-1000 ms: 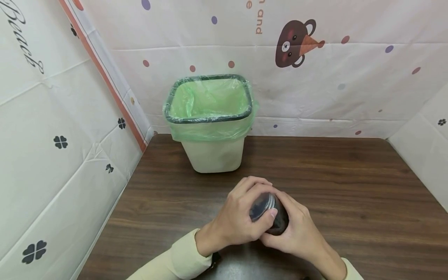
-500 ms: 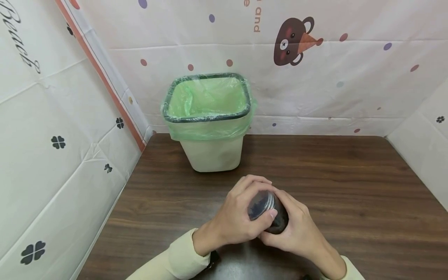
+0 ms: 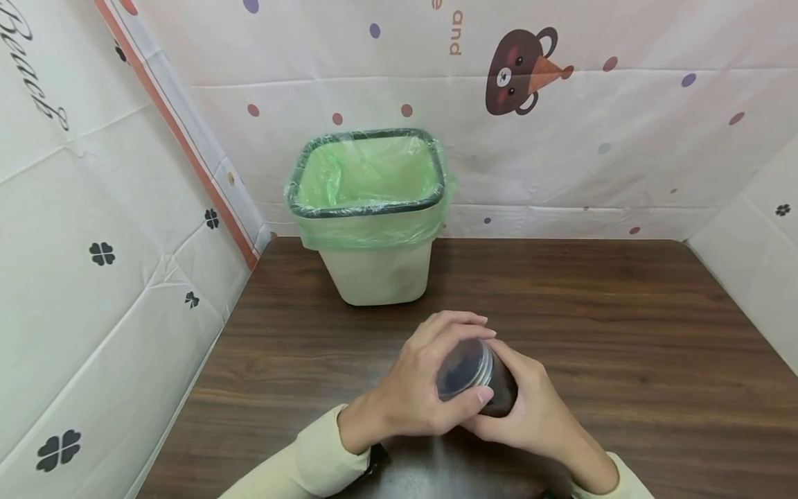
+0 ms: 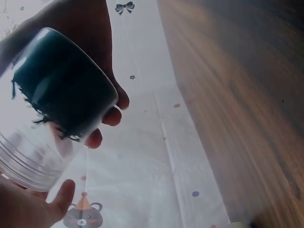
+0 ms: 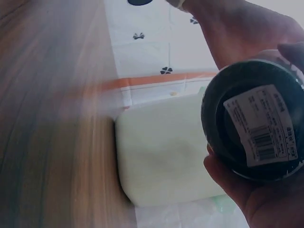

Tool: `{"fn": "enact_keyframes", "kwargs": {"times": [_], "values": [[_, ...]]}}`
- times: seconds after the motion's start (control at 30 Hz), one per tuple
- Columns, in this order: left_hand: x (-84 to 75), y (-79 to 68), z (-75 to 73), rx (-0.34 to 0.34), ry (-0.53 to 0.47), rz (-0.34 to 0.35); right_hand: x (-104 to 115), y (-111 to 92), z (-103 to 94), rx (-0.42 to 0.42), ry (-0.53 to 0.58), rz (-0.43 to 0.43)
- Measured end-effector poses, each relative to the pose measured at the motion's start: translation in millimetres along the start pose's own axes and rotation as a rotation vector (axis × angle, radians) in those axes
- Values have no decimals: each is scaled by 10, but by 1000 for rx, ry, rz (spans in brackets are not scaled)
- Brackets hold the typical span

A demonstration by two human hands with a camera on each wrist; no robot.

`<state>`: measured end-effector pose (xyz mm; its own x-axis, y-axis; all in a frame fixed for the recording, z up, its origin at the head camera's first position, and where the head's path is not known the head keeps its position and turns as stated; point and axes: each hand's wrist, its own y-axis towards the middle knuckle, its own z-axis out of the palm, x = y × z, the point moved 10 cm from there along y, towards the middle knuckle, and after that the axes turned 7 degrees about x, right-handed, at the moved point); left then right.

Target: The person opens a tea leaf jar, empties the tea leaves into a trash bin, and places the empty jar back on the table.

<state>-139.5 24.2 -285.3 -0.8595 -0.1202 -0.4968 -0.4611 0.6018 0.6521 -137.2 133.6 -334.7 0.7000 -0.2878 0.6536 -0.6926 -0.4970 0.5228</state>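
Clear jar tilted, held above the near middle of the table; left hand curled round its ridged clear end, at left; right hand grips the dark-filled body, at right; barcode label on the base; contents ragged-edged, perhaps leafy, too dim to be sure; pale bin with green liner stands farther off, left of the jar.

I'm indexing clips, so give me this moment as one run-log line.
jar: tilted, dark contents; left hand: grips ridged end; right hand: grips jar body; bin: upright, green liner
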Motion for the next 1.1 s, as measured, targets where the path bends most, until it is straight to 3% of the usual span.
{"fn": "enact_keyframes", "kwargs": {"times": [0.3, 0.57, 0.77, 0.93, 1.1], "values": [[-134, 28, -29, 60, -46, 134, 12, -9, 74, 117, 323, -76], [-234, 56, -38, 87, -78, 238, 32, -10, 111, 166, 429, -161], [-324, 71, -35, 102, -93, 319, 4, -24, 167, 260, 606, -191], [-360, 72, -36, 75, -85, 359, -3, -22, 193, 315, 651, -211], [-341, 65, -35, 31, -68, 341, 9, -1, 221, 328, 647, -223]]}}
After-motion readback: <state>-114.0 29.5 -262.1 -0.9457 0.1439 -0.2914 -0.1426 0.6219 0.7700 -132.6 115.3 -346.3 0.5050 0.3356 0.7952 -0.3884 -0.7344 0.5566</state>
